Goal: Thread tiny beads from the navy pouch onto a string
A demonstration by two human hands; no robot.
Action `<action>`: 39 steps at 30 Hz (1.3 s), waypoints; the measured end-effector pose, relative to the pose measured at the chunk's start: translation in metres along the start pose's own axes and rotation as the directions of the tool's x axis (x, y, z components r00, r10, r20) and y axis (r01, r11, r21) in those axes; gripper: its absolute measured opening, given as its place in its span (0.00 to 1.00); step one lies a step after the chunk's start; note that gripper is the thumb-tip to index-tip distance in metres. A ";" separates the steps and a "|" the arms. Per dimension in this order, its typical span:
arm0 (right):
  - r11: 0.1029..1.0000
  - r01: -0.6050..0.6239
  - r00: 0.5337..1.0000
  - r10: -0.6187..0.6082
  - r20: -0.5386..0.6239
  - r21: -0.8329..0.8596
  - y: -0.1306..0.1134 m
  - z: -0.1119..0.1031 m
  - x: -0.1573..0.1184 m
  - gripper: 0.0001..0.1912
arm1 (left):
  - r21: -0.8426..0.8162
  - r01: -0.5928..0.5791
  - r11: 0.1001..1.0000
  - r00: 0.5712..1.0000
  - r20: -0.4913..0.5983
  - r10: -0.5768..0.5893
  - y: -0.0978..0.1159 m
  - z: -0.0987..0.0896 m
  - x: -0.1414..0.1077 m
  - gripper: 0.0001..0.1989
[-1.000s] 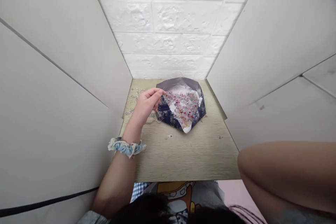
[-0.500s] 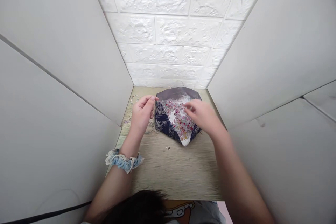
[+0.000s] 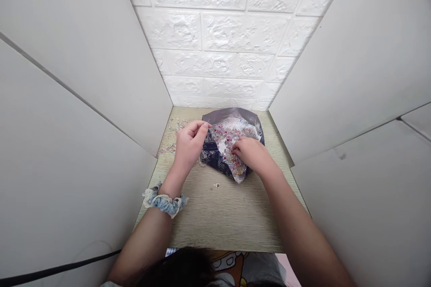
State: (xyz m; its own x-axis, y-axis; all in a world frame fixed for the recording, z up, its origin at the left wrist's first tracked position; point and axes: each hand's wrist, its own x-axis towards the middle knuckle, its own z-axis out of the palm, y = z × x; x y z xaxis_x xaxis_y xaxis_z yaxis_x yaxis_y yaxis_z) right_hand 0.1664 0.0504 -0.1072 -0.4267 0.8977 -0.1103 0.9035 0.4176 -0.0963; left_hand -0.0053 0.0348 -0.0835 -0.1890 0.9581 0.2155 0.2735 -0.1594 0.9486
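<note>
Beneath loosely curled fingers of right hand: loose beads on open bag; whether any bead is gripped, cannot tell. Left hand: fingers pinched together on thin strand, bag just right of them. Left of those fingers, beaded strings on desk.

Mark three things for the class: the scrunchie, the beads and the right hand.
Scrunchie (image 3: pixel 164 202), head view: on its blue fabric.
Beads (image 3: pixel 225 134), head view: on their upper part.
Right hand (image 3: pixel 251 153), head view: on its back.
</note>
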 end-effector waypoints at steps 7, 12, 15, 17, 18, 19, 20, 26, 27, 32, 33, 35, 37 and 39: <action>0.985 -0.023 0.993 0.043 -0.114 0.170 -0.001 0.001 -0.002 0.12 | 0.003 -0.007 1.000 1.000 0.026 0.007 0.006 0.002 -0.005 0.10; 0.738 0.155 0.876 0.204 -0.436 0.657 -0.009 -0.014 -0.010 0.07 | -0.023 -0.005 1.000 0.995 0.104 0.007 0.015 0.003 -0.010 0.11; 0.324 0.285 0.882 0.279 -0.379 0.902 -0.018 -0.020 -0.014 0.05 | -0.044 -0.021 0.999 0.985 0.171 0.028 0.017 0.005 -0.014 0.12; 0.069 0.327 0.913 0.232 -0.334 0.942 -0.023 -0.021 -0.015 0.06 | -0.071 -0.031 0.997 0.975 0.216 0.045 0.018 0.007 -0.016 0.12; -0.019 0.333 0.925 0.202 -0.323 0.943 -0.024 -0.020 -0.016 0.06 | -0.087 -0.035 0.996 0.971 0.233 0.054 0.018 0.007 -0.018 0.12; -0.082 0.333 0.932 0.176 -0.316 0.939 -0.025 -0.020 -0.016 0.06 | -0.103 -0.038 0.994 0.968 0.243 0.063 0.019 0.008 -0.019 0.12; -0.126 0.328 0.938 0.157 -0.308 0.936 -0.026 -0.019 -0.015 0.06 | -0.117 -0.043 0.992 0.966 0.248 0.071 0.020 0.008 -0.019 0.11; -0.260 0.299 0.953 0.134 -0.272 0.918 -0.030 -0.014 -0.014 0.06 | -0.143 -0.080 0.987 0.958 0.262 0.115 0.023 0.007 -0.022 0.11; -0.280 0.298 0.953 0.139 -0.269 0.912 -0.031 -0.014 -0.014 0.06 | -0.143 -0.084 0.986 0.958 0.262 0.119 0.023 0.007 -0.022 0.10; -0.316 0.285 0.956 0.164 -0.244 0.905 -0.034 -0.015 -0.014 0.07 | -0.124 -0.088 0.988 0.958 0.260 0.118 0.023 0.007 -0.023 0.11; -0.312 0.286 0.955 0.169 -0.243 0.906 -0.034 -0.015 -0.014 0.07 | -0.118 -0.090 0.989 0.959 0.258 0.118 0.022 0.007 -0.023 0.11; -0.301 0.297 0.952 0.174 -0.253 0.906 -0.034 -0.014 -0.014 0.07 | -0.106 -0.094 0.990 0.960 0.253 0.118 0.022 0.007 -0.023 0.11; -0.286 0.310 0.947 0.179 -0.268 0.907 -0.033 -0.014 -0.015 0.06 | -0.092 -0.095 0.991 0.960 0.256 0.115 0.021 0.007 -0.023 0.11; -0.261 0.317 0.943 0.190 -0.274 0.912 -0.033 -0.014 -0.015 0.05 | -0.072 -0.092 0.993 0.959 0.262 0.108 0.020 0.007 -0.022 0.12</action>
State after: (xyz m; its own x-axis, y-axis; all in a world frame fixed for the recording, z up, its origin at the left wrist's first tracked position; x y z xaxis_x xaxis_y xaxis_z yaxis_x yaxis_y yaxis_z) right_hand 0.1434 0.0247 -0.0884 -0.2199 0.9642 0.1485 -0.4078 0.0475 -0.9118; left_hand 0.0107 0.0118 -0.0714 0.0956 0.9639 0.2484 0.2209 -0.2639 0.9389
